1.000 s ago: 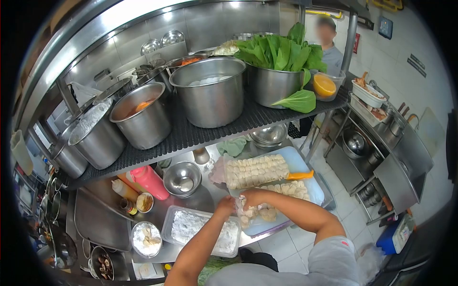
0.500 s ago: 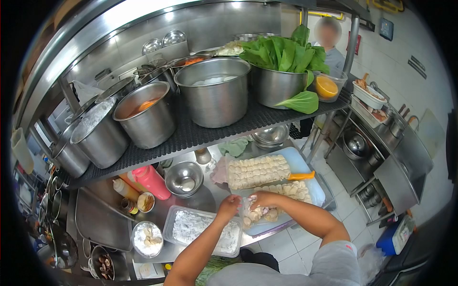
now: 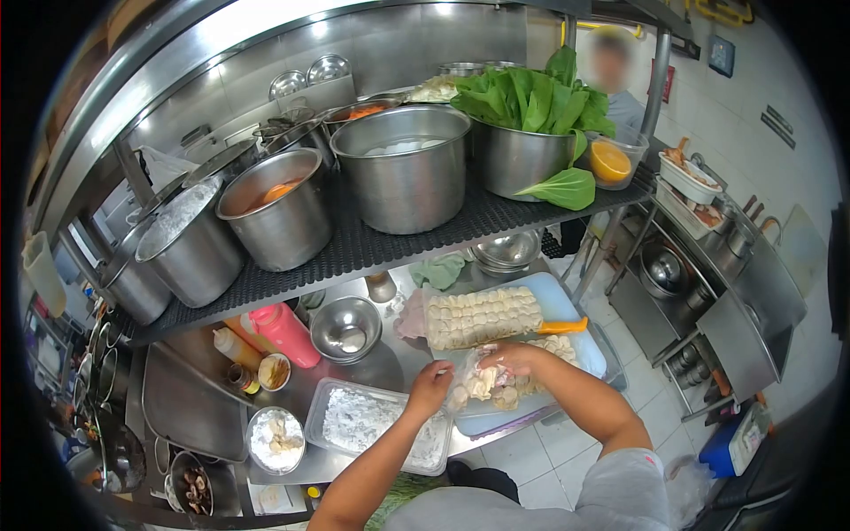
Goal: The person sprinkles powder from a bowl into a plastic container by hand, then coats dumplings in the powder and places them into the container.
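Observation:
My left hand (image 3: 432, 387) is closed on the edge of a clear plastic bag (image 3: 459, 387), at the near left of the blue tray. Across from it, my right hand (image 3: 513, 360) has its fingers curled round some pale dumpling-like pieces (image 3: 484, 382) at the bag's mouth; part of them is hidden by the hand. More loose pale pieces (image 3: 506, 398) lie just below that hand. Behind both hands, a bagged block of pale pieces (image 3: 482, 316) set in rows rests on the blue tray (image 3: 553, 292), beside an orange-handled tool (image 3: 563, 327).
A plastic container of white powder (image 3: 376, 429) stands left of my hands, with a powder bowl (image 3: 275, 441) beyond it. Metal bowls (image 3: 345, 329) and a pink bottle (image 3: 285, 335) sit behind. Overhead, a rack (image 3: 381, 252) carries steel pots and leafy greens. A person (image 3: 611, 75) stands beyond.
My right hand has shifted a little right and up, and a cluster of pale pieces now shows beside its fingers. My left hand stays at the bag's edge. The view has shifted slightly.

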`<state>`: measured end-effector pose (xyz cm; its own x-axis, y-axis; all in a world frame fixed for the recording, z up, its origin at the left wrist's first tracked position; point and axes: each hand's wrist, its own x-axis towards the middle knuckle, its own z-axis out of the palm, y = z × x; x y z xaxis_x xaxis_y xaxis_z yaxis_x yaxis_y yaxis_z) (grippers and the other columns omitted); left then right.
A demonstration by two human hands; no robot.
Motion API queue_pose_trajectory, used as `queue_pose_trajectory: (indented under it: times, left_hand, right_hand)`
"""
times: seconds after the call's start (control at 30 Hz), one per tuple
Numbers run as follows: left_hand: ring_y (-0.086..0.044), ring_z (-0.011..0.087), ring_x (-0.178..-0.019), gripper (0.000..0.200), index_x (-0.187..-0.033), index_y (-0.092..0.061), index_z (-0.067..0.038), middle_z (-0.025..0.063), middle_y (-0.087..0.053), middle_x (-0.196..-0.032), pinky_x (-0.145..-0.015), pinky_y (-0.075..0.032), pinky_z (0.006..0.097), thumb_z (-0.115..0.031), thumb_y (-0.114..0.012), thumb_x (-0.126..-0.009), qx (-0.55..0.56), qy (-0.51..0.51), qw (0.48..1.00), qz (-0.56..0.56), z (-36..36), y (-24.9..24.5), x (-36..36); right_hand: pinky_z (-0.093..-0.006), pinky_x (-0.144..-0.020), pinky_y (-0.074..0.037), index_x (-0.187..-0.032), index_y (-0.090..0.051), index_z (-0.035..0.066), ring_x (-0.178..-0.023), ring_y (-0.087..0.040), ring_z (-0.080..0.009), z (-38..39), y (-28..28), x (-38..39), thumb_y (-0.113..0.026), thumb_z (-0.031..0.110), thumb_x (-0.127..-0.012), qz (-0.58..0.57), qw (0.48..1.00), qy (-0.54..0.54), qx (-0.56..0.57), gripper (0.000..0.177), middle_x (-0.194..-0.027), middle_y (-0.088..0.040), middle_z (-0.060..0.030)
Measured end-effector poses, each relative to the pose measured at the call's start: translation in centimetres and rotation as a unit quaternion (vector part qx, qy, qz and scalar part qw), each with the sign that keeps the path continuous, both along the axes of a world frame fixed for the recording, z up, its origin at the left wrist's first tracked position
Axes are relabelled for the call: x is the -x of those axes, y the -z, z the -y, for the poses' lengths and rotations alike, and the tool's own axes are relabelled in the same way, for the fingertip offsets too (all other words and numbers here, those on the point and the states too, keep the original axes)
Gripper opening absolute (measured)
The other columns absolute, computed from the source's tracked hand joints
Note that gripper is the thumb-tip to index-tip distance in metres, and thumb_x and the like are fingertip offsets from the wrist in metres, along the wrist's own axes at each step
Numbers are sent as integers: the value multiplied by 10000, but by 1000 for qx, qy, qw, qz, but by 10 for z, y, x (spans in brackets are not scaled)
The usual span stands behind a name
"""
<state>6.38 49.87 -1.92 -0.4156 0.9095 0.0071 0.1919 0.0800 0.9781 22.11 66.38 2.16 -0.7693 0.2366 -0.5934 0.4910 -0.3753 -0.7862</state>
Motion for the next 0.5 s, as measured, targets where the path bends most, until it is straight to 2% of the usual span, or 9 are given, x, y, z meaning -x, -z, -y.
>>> queue_pose_trajectory:
  times: [0.1, 0.17, 0.33, 0.43, 0.5]
  left_hand:
    - [-594, 224, -842, 244, -1006, -573, -8, 142, -590, -978, -742, -466, 303, -154, -560, -811, -15, 0, 999, -40, 1, -11, -7]
    - [-593, 220, -851, 243, -1007, -570, -6, 140, -593, -979, -750, -463, 302, -147, -559, -810, -33, -7, 998, -54, 1, -17, -14]
    - [-590, 220, -866, 245, -1018, -563, -2, 138, -597, -968, -769, -456, 303, -131, -554, -810, -68, -20, 995, -76, -4, -22, -21]
    - [-560, 186, -920, 245, -1033, -566, -11, 98, -599, -967, -810, -429, 283, -144, -555, -828, -60, -5, 995, -77, -5, -28, -26]
    - [-564, 254, -927, 282, -1031, -557, -2, 154, -577, -997, -790, -448, 322, -144, -577, -788, -56, 0, 993, -106, -4, -33, -31]
  right_hand:
    - [-354, -597, -516, -1111, -517, 69, -858, -570, -171, -5, 6, -6, -681, 176, -714, -28, 999, -17, 13, 443, -988, -579, -57]
    - [-306, -560, -524, -1126, -504, 35, -758, -609, -162, -6, 3, -10, -663, 105, -734, -34, 998, 28, 34, 429, -927, -606, -74]
    - [-336, -566, -517, -1092, -526, 61, -811, -582, -163, -11, -8, -20, -671, 166, -731, -48, 998, 17, 23, 403, -964, -588, -57]
    - [-336, -560, -516, -1096, -525, 53, -797, -584, -164, -11, -20, -25, -671, 164, -731, -34, 999, 24, -2, 408, -948, -589, -58]
    - [-334, -558, -516, -1096, -524, 50, -788, -585, -165, -10, -30, -26, -671, 162, -730, -26, 999, 27, -18, 410, -939, -587, -58]
